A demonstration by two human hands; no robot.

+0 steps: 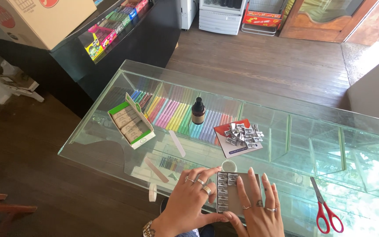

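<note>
The counter top is made of clear, glossy glass, and the floor beyond it of dark, matt wood planks. Small sharpeners of bright metal are heaped on a sheet of smooth paper, and more are set in rows in a grey card tray held under the left hand and right hand, on which metal rings are worn. The scissors are seen with glossy red plastic handles and steel blades, and the small bottle is of brown glass with a black plastic cap.

Stationery shop interior.
Glass display counter holds rows of coloured pens; a black shelf carries packaged goods.
</note>
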